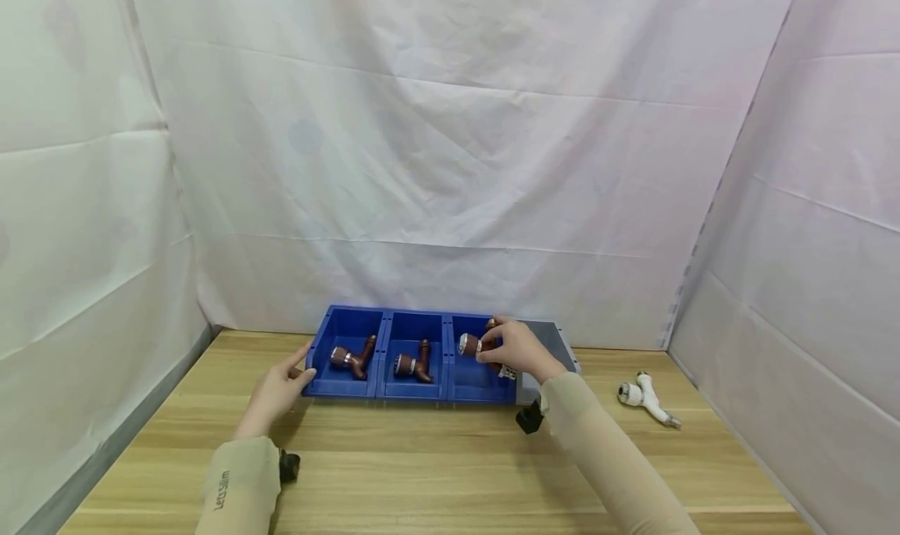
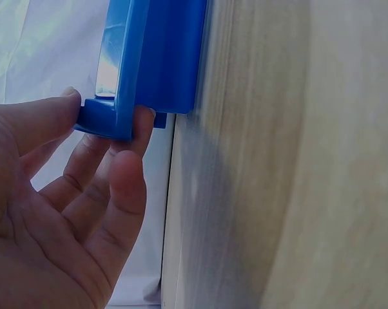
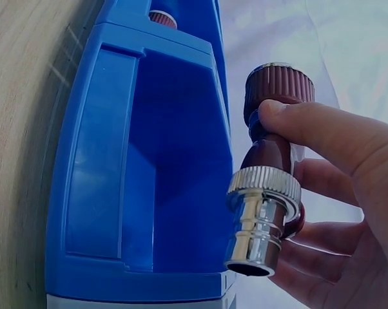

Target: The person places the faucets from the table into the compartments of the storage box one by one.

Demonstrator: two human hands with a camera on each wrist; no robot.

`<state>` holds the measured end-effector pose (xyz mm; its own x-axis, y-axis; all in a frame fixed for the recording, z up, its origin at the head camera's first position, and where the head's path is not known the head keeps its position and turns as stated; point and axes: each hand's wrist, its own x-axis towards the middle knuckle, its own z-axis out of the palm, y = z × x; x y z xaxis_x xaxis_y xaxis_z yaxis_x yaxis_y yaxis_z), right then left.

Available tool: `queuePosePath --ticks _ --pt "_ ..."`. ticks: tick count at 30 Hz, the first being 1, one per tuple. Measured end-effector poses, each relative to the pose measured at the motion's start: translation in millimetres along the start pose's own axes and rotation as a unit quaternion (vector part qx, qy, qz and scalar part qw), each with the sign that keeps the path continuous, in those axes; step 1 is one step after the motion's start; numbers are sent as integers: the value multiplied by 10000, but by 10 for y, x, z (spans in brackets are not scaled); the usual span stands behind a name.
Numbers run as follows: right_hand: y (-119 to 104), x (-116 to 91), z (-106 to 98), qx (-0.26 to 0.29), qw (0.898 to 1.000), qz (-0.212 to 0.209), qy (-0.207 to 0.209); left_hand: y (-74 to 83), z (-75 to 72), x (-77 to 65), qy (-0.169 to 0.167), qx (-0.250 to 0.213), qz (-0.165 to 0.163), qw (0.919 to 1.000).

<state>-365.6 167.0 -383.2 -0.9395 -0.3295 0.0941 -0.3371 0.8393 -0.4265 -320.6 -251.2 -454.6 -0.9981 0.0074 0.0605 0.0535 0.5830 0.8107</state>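
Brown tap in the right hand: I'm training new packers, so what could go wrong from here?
The brown tap might slip, since the right hand grips it by thumb and fingers. Its protruding silver nozzle could knock the nearest blue bin. Released too far right, it might land in the adjoining gray bin.

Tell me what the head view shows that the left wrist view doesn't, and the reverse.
Only the head view shows the white faucet on the table and the right hand holding a brown faucet. Only the left wrist view shows the left hand from its palm side. Both show the table and that hand gripping a blue bin.
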Motion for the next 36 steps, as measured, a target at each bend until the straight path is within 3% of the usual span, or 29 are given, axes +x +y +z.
queuePosePath --ticks 11,29,36 --pt "16 19 11 226 9997 67 48 -23 -1 31 10 5 84 10000" --pt "93 74 92 286 9995 123 89 -47 19 5 -87 -95 -82 9999" --pt "107 102 116 411 9990 150 105 -42 16 11 11 -78 53 10000"
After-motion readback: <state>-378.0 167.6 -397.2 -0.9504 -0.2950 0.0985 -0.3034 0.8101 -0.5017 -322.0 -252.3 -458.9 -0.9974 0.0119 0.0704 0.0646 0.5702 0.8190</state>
